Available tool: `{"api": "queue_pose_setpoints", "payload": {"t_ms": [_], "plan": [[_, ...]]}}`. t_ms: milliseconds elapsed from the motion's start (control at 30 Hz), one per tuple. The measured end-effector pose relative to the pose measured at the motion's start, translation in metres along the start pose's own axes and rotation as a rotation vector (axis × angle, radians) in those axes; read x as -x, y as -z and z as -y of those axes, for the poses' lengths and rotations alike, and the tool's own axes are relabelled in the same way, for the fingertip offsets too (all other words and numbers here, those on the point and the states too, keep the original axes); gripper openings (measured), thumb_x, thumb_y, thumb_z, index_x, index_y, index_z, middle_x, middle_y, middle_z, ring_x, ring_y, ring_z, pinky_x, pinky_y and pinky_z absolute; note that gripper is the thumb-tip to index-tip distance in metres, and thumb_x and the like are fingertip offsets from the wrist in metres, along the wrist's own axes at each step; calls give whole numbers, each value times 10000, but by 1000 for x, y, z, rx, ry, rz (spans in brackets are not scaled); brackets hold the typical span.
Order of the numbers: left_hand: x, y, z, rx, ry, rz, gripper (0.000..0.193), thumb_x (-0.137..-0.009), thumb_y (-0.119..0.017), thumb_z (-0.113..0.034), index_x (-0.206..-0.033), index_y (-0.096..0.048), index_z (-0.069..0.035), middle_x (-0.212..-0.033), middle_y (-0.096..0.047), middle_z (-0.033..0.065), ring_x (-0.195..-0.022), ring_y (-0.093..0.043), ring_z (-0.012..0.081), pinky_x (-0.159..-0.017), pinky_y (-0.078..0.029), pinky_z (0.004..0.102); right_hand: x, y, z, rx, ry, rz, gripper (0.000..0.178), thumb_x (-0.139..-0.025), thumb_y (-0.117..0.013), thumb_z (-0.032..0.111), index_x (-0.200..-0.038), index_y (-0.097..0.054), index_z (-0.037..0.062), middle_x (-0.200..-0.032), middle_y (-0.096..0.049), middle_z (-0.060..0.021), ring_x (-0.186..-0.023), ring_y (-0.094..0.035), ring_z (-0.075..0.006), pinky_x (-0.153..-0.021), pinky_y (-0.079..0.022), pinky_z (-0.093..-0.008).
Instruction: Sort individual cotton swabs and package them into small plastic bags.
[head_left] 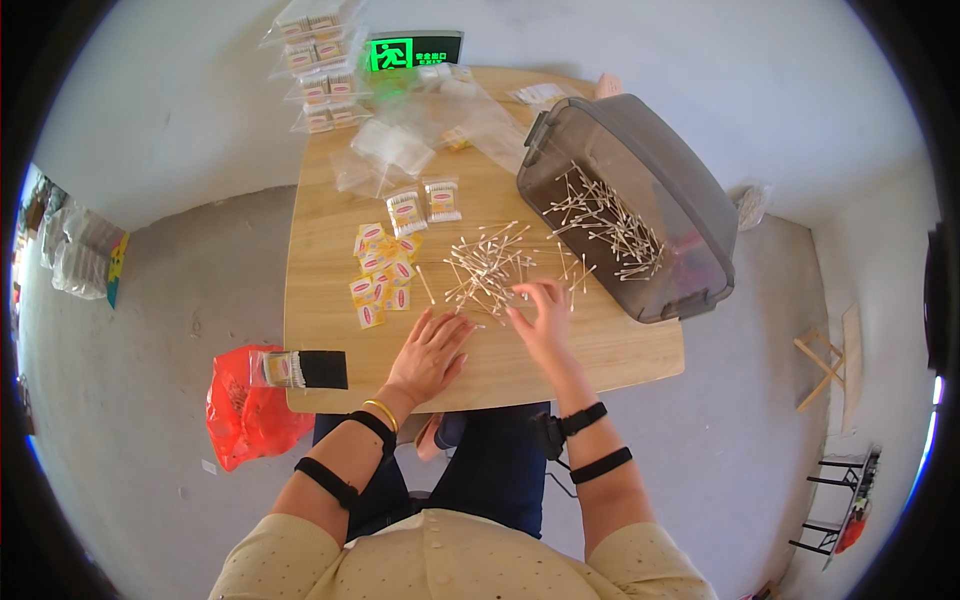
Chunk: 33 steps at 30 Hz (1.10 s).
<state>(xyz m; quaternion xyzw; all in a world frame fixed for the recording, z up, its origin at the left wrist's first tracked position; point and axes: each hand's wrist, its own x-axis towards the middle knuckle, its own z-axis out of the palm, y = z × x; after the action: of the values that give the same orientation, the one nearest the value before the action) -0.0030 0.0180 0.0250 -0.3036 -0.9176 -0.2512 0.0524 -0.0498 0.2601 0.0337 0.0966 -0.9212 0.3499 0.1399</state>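
A loose heap of cotton swabs lies in the middle of the wooden table. My left hand rests flat at the heap's near edge, fingers stretched out and nothing in it. At the near right of the heap is my right hand, its thumb and index finger curved but apart, touching or just over the swabs. One single swab lies apart on the left. Beside it are several small yellow-and-white cards. Behind the cards sit two filled swab packs.
A grey plastic bin lies tipped toward me on the right, with loose swabs inside. Clear bags are spread at the back, beside stacked bagged packs and a green exit sign. A black holder and red bag are at left.
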Motion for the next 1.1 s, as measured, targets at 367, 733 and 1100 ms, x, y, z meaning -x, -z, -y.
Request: {"api": "queue_pose_setpoints", "payload": {"t_ms": [367, 733, 1100], "plan": [[12, 0, 1, 14, -25, 30, 524, -949, -620, -211, -1453, -528, -100, -1397, -541, 71, -1370, -466, 267, -1244, -294, 504, 46, -14, 22, 51, 16, 72, 230, -803, -765, 47, -1008, -689, 119, -1037, -615, -86, -999, -576, -341, -871, -487, -450], [50, 1, -13, -231, 83, 150, 725, -1005, -542, -450, -1593, -346, -74, -1667, -317, 77, -1562, -246, 263, -1277, -148, 538, 11, -41, 21, 112, -34, 23, 185, -807, -782, 87, -933, -653, 125, -1010, -588, -83, -1011, -564, -333, -855, -471, -456], [51, 10, -5, -194, -3, 212, 758, -1015, -529, -445, -1620, -273, -67, -1690, -271, 84, -1574, -211, 266, -1282, -116, 537, 32, -33, 21, 167, 66, 146, 122, -811, -779, 138, -875, -676, 147, -995, -572, -54, -1019, -568, -297, -869, -456, -450]]}}
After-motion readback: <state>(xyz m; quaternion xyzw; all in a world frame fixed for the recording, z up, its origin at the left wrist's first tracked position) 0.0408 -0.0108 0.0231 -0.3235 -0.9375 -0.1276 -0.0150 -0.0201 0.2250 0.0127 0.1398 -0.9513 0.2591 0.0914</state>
